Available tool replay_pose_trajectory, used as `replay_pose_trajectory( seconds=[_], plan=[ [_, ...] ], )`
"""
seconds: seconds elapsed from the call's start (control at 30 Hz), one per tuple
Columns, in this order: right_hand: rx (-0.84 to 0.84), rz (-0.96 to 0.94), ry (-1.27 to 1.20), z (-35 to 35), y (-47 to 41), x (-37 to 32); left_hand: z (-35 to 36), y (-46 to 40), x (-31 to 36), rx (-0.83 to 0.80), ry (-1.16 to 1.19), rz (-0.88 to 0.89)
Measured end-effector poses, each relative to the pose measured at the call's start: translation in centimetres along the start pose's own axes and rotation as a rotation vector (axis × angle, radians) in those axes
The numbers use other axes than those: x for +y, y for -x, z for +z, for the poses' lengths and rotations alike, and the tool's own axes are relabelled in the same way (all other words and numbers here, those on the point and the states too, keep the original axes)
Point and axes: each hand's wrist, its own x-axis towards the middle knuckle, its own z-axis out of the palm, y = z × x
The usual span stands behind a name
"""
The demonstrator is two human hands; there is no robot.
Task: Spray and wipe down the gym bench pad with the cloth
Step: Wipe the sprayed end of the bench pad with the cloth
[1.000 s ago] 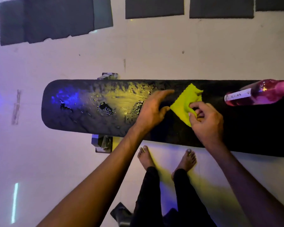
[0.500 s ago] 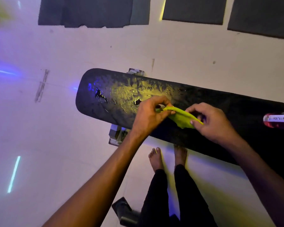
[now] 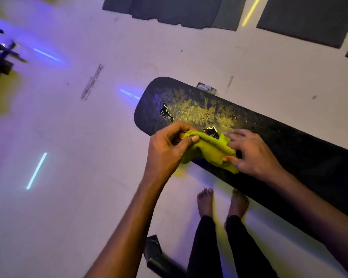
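Obs.: a second ago the bright yellow-green ribbed cloth [image 3: 209, 149] lay half-folded on the long black padded gym bench pad [image 3: 289, 145], with only your right hand [image 3: 251, 155] on it and your left hand [image 3: 165, 147] flat on the pad. Now both hands have it, stretched between them over the near edge of the pad.

Left fingers [image 3: 195, 139]: curled, thumb pinching the cloth's left end. Right fingers [image 3: 228, 158]: thumb and fingertips nipping the right edge, other fingers spread loosely (grip looks light).

Just beyond your fingers the pad surface shines with wet streaks and beads, and two torn patches show in the covering, one right behind the cloth.

Judgement: spraying appears done here. You are refolding or opening the cloth before the wiping stroke; the wet end of the pad is not yet wiped.

Containers: the pink spray bottle seen a second ago, lying on the pad to the right of your fingers, is out of view now, so its contents cannot be judged.
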Motion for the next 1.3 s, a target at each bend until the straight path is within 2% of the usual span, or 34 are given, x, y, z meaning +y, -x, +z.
replay_pose_trajectory(
  seconds=[0.13,0.27,0.4,0.5,0.57,0.6,0.7,0.77,0.9,0.97,1.1,1.2,1.3],
  plan=[
    [0.108,-0.004,-0.053,-2.1,-3.9,-0.8,-4.3,-1.2,-1.0,0.228,-0.054,-0.051],
    [0.245,-0.020,-0.020,-5.0,-8.4,-3.3,-8.0,-2.8,-1.4,0.368,0.011,-0.087],
    [0.426,-0.135,-0.006,-6.9,-12.0,-6.3,-10.0,-2.9,-1.7,0.529,-0.042,-0.040],
    [0.509,-0.151,0.011,-6.0,-13.1,-6.9,-9.4,-1.5,-3.3,0.579,-0.112,0.008],
    [0.484,-0.162,0.040,-4.1,-13.4,-6.2,-7.8,-0.3,-5.5,0.548,-0.210,-0.003],
    [0.419,-0.159,0.070,-2.6,-13.4,-5.3,-6.7,0.3,-7.0,0.492,-0.281,-0.038],
    [0.146,-0.110,0.284,1.9,-12.5,-2.8,-3.8,1.1,-10.9,0.178,-0.523,-0.197],
    [0.161,-0.133,0.360,4.2,-11.8,-1.2,-2.8,0.4,-11.9,0.109,-0.614,-0.168],
    [0.255,-0.128,0.377,6.3,-11.5,-0.3,-0.7,-4.9,-11.5,0.156,-0.690,0.093],
    [0.253,-0.109,0.378,6.8,-11.5,-0.3,1.4,-8.7,-11.3,0.068,-0.736,0.158],
    [0.319,-0.032,0.355,7.7,-12.0,0.1,3.6,-14.1,-13.5,-0.181,-1.095,0.248],
    [0.322,-0.024,0.384,8.2,-13.4,0.0,1.9,-16.2,-15.5,-0.136,-1.118,0.308],
    [0.286,-0.015,0.448,8.4,-15.3,-0.8,-0.7,-16.8,-16.8,-0.012,-1.111,0.238]
  ],
)
